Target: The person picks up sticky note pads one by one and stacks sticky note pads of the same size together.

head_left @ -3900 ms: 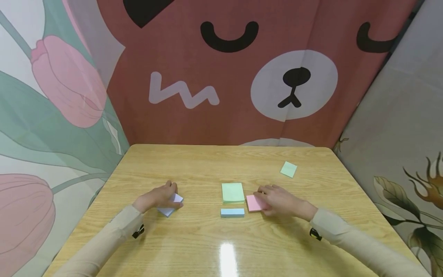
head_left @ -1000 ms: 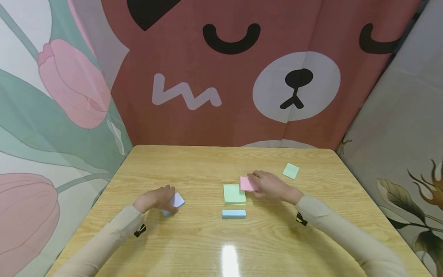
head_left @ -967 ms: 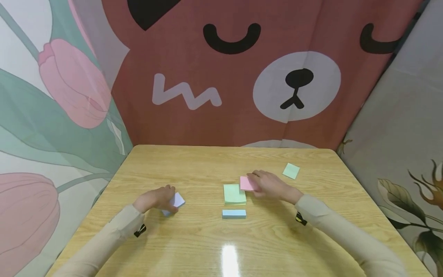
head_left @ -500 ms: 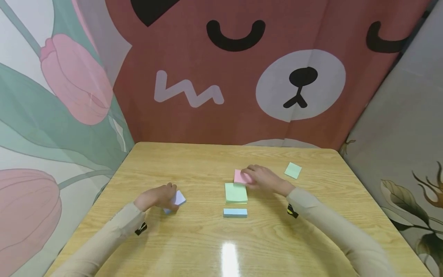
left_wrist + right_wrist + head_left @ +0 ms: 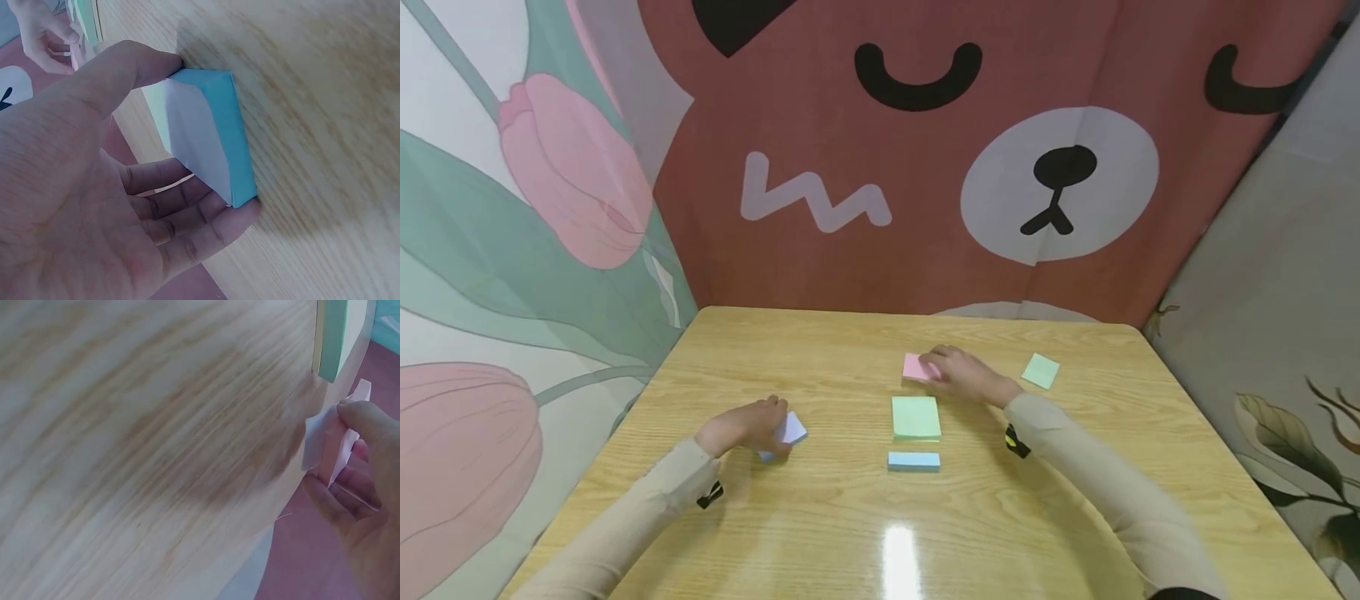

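My left hand point(image 5: 741, 427) grips a pale lilac-blue pad of sticky notes point(image 5: 787, 431) at the table's left; in the left wrist view thumb and fingers point(image 5: 206, 228) clamp the pad point(image 5: 206, 140), tilted on its edge against the wood. My right hand point(image 5: 958, 375) holds a pink pad point(image 5: 913, 367) just beyond a green pad point(image 5: 916, 416). In the right wrist view the thumb and fingers pinch the pink pad point(image 5: 334, 450), with the green pad's edge point(image 5: 331, 337) above it. A narrow blue pad point(image 5: 913, 461) lies in front of the green one.
A single light green note point(image 5: 1041, 371) lies at the back right of the wooden table point(image 5: 850, 533). Fabric backdrops with a bear face and tulips close in the table's far, left and right sides.
My right hand has carried the pink pad from beside the green pad's right edge forward and left, to beyond the green pad. The left hand has stayed on its pad.
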Tool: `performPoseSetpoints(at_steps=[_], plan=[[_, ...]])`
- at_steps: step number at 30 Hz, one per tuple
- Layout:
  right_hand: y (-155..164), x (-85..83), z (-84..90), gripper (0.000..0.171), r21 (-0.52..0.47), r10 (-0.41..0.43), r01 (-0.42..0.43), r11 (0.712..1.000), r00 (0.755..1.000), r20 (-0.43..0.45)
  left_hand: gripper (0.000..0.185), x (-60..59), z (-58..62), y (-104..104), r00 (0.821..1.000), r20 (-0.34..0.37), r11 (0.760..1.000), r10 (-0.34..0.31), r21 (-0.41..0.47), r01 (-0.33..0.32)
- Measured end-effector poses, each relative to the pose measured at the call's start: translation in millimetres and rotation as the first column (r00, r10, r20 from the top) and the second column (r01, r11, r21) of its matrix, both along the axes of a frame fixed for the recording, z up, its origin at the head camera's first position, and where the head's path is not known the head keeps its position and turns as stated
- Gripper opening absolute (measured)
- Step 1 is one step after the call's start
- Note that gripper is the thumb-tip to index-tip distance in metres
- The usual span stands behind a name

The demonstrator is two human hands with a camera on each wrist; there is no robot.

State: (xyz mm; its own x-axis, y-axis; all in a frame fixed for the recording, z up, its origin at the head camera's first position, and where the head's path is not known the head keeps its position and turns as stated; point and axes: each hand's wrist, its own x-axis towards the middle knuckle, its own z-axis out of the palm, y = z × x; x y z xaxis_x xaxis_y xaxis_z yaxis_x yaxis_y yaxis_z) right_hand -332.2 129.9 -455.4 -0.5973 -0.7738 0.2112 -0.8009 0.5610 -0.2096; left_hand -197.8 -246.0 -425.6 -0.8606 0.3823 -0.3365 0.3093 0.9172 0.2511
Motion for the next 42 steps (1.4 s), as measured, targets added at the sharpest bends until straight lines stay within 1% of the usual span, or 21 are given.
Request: performPoseSetpoints(at_steps=[4, 10, 13, 18, 22, 26, 30, 33, 35, 37, 41, 42], plan=[[-2.6, -8.4, -5.1, 0.045, 0.017, -0.002, 0.001, 1.000, 0.999, 0.038, 0.053, 0.4, -3.9, -2.3, 0.999, -0.038, 1.000, -0.027, 0.004, 0.027], [-2.3, -18.5, -12.0, 0.043, 0.016, 0.002, -0.004, 1.000, 0.995, 0.103, 0.049, -1.1, -9.8, -6.9, 0.992, -0.105, 0.998, -0.069, 0.003, 0.069], [-1.3, -21.3, -14.1, 0.044, 0.019, -0.004, 0.002, 1.000, 0.992, 0.122, 0.048, -2.5, -10.6, -7.6, 0.989, -0.125, 0.997, -0.075, -0.006, 0.074], [0.8, -20.5, -15.7, 0.043, 0.016, 0.009, -0.012, 1.000, 0.988, 0.157, 0.049, -5.7, -11.9, -5.2, 0.986, -0.151, 0.997, -0.071, -0.043, 0.065], [1.6, -19.2, -17.5, 0.042, 0.016, 0.029, -0.032, 0.999, 0.992, 0.120, 0.048, -8.2, -12.5, -2.7, 0.985, -0.161, 0.997, -0.062, -0.063, 0.052], [3.3, -16.7, -19.1, 0.042, 0.002, 0.048, -0.048, 0.999, 0.996, 0.073, 0.044, -9.7, -11.8, 0.8, 0.988, -0.147, 0.997, -0.045, -0.061, 0.037], [5.0, -13.0, -21.1, 0.048, -0.008, 0.035, -0.034, 0.999, 0.995, 0.088, 0.039, -8.1, -11.7, 1.3, 0.989, -0.140, 0.998, -0.038, -0.046, 0.031], [7.6, -13.1, -27.3, 0.048, -0.015, 0.031, -0.030, 0.999, 0.996, 0.085, 0.038, -6.1, -13.2, 1.4, 0.986, -0.163, 0.998, -0.042, -0.046, 0.035], [9.3, -14.1, -31.5, 0.047, -0.013, 0.031, -0.030, 0.999, 0.997, 0.069, 0.040, -4.7, -14.4, 1.5, 0.981, -0.189, 0.998, -0.050, -0.049, 0.041], [10.6, -14.7, -33.9, 0.048, 0.005, 0.010, -0.011, 1.000, 0.997, 0.072, 0.040, -3.1, -14.9, 1.8, 0.974, -0.220, 0.997, -0.063, -0.055, 0.052], [12.1, -14.1, -31.2, 0.057, 0.039, -0.045, 0.041, 0.998, 0.995, 0.094, 0.042, -2.1, -14.5, 1.3, 0.962, -0.259, 0.995, -0.087, -0.070, 0.071], [12.1, -14.0, -30.2, 0.057, 0.044, -0.050, 0.046, 0.998, 0.995, 0.083, 0.042, -2.4, -14.6, 0.7, 0.960, -0.264, 0.994, -0.092, -0.075, 0.074]])
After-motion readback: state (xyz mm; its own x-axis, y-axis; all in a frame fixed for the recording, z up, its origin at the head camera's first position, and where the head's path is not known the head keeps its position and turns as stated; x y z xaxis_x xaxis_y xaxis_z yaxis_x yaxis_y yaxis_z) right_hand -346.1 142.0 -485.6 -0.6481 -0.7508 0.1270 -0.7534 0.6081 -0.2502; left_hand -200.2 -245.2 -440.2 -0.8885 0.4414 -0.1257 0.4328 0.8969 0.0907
